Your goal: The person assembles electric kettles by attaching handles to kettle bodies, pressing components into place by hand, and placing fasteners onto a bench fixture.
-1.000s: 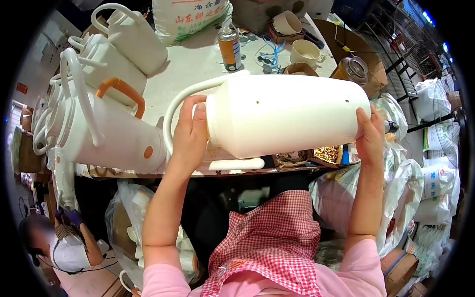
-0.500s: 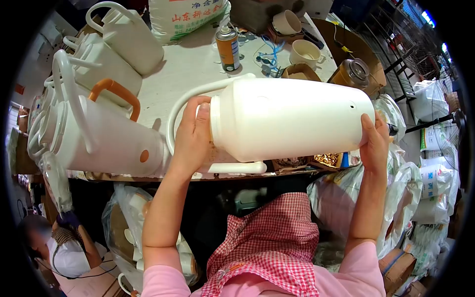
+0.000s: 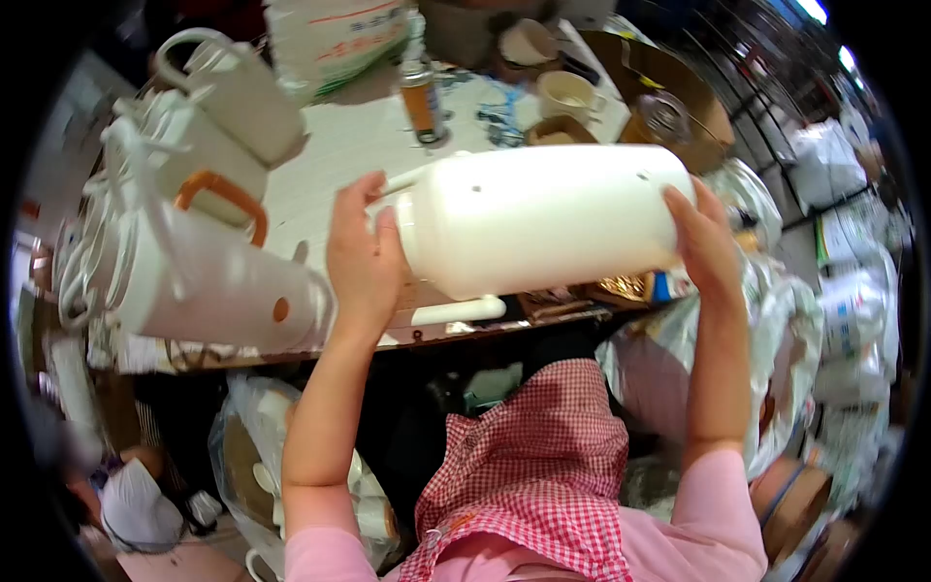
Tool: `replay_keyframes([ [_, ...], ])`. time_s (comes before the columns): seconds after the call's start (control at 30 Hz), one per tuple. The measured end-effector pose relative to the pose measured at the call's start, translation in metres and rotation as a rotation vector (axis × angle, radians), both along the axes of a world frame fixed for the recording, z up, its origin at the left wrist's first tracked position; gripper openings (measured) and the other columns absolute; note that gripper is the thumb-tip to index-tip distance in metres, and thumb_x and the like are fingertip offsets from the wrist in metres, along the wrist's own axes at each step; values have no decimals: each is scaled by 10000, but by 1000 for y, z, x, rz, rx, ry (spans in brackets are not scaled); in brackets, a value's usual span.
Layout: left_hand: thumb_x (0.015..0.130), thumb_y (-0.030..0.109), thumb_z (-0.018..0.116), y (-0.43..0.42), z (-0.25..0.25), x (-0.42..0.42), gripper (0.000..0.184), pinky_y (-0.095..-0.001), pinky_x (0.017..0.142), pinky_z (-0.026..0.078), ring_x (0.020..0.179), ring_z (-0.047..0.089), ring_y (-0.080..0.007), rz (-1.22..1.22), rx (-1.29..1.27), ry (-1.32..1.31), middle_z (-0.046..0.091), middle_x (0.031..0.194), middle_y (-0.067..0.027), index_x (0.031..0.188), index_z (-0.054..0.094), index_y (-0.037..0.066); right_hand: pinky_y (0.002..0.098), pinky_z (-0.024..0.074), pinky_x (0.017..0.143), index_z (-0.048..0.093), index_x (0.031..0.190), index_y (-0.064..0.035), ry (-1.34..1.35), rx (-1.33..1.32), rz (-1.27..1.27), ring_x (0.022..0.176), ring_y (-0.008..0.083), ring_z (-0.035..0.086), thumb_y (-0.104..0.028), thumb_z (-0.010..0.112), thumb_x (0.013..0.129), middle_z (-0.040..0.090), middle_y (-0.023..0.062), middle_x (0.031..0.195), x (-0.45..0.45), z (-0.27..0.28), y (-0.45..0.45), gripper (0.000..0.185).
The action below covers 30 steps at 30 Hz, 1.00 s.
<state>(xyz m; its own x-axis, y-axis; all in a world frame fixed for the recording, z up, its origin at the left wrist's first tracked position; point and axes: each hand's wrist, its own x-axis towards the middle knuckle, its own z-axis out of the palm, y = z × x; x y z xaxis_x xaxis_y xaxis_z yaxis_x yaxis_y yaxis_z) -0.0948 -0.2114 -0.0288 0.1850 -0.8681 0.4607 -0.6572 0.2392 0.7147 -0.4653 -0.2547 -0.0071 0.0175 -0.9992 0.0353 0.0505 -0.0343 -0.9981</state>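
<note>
A large white vessel (image 3: 553, 218) lies sideways in the air above the table's front edge, with two small dark holes in its side. My left hand (image 3: 367, 257) holds its narrower neck end, thumb and fingers spread around the rim. Around the base at the other end, my right hand (image 3: 703, 238) has its thumb on the near side; some of its fingers are hidden behind. A white curved handle (image 3: 451, 311) shows partly below the vessel. Left of my left hand lies another white vessel (image 3: 218, 281) with an orange dot.
White kettles (image 3: 238, 97) crowd the table's left side. Behind are a spray can (image 3: 421, 102), a sack (image 3: 335, 44), a beige cup (image 3: 567, 95) and a carton (image 3: 713, 107). Plastic bags (image 3: 776, 339) hang at the right. A person (image 3: 141, 504) is at the lower left.
The held vessel has turned about its long axis, and both hands have shifted slightly left with it. My left hand's fingers have spread wider. The camera view has shifted too.
</note>
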Motion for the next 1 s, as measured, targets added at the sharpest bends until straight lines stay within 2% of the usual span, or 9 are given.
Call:
replay_keyframes([
  [0.1, 868, 199, 738, -15, 28, -31, 540, -412, 1063, 421, 1204, 580, -324, -196, -215, -213, 606, 1343, -137, 1359, 574, 48, 359, 567, 806, 594, 1262, 54, 113, 18, -63, 930, 221, 699, -237, 712, 911, 709, 120, 1031, -12, -20, -12, 471],
  [0.17, 858, 209, 757, -26, 25, -48, 449, -409, 1062, 429, 1189, 597, -313, -314, -42, -204, 651, 1277, -152, 1255, 654, 26, 414, 522, 912, 599, 1186, 49, 711, -175, -405, 1037, 348, 650, -239, 757, 862, 663, 209, 1077, -3, -10, 0, 461],
  [0.23, 875, 167, 740, -33, 16, -41, 471, -382, 1104, 402, 1249, 572, -277, -378, 29, -76, 615, 1332, -140, 1300, 619, 2, 397, 510, 930, 600, 1115, 36, 359, -441, -482, 1020, 361, 640, -222, 749, 870, 642, 224, 1093, 3, -14, 44, 386],
  [0.37, 901, 151, 723, -28, 25, -46, 474, -378, 1131, 368, 1301, 531, -258, -393, 91, -39, 597, 1359, -136, 1333, 600, 1, 362, 525, 882, 619, 1068, -28, 687, -762, -576, 925, 292, 670, -182, 715, 907, 675, 145, 1023, -65, 0, 155, 242],
  [0.5, 915, 150, 709, -31, 20, -42, 477, -373, 1140, 355, 1316, 517, -246, -417, 105, -17, 586, 1387, -130, 1351, 589, -2, 371, 552, 789, 679, 1032, -19, 676, -38, -829, 846, 282, 708, -72, 611, 902, 728, 141, 931, -217, -7, 196, 156],
  [0.63, 949, 228, 696, -31, 21, -41, 498, -368, 1128, 367, 1314, 512, -239, -368, 149, -18, 589, 1385, -127, 1369, 570, -9, 412, 524, 904, 684, 1119, -32, 1270, 275, -473, 1039, 360, 669, -27, 585, 847, 722, 167, 1075, -308, -91, 188, 289],
  [0.77, 964, 265, 689, -32, 25, -38, 524, -369, 1117, 380, 1299, 516, -241, -375, 155, -95, 576, 1391, -137, 1382, 551, -20, 464, 466, 1015, 621, 1277, -96, 1398, 455, -241, 1220, 364, 569, -108, 654, 806, 604, 174, 1312, -318, -149, 157, 473],
  [0.9, 971, 257, 680, -31, 23, -38, 514, -369, 1113, 381, 1299, 516, -247, -373, 168, -48, 570, 1393, -139, 1381, 549, -25, 441, 441, 1049, 619, 1303, -135, 1687, 412, -32, 1218, 362, 526, -153, 685, 777, 582, 164, 1245, -298, -105, 160, 531],
  [1.0, 980, 239, 666, -32, 21, -35, 494, -368, 1115, 378, 1301, 514, -249, -381, 162, -46, 570, 1391, -135, 1386, 549, -16, 460, 456, 992, 653, 1161, -148, 1787, 122, -139, 1203, 330, 535, -133, 701, 792, 602, 117, 1160, -309, -98, 172, 373],
])
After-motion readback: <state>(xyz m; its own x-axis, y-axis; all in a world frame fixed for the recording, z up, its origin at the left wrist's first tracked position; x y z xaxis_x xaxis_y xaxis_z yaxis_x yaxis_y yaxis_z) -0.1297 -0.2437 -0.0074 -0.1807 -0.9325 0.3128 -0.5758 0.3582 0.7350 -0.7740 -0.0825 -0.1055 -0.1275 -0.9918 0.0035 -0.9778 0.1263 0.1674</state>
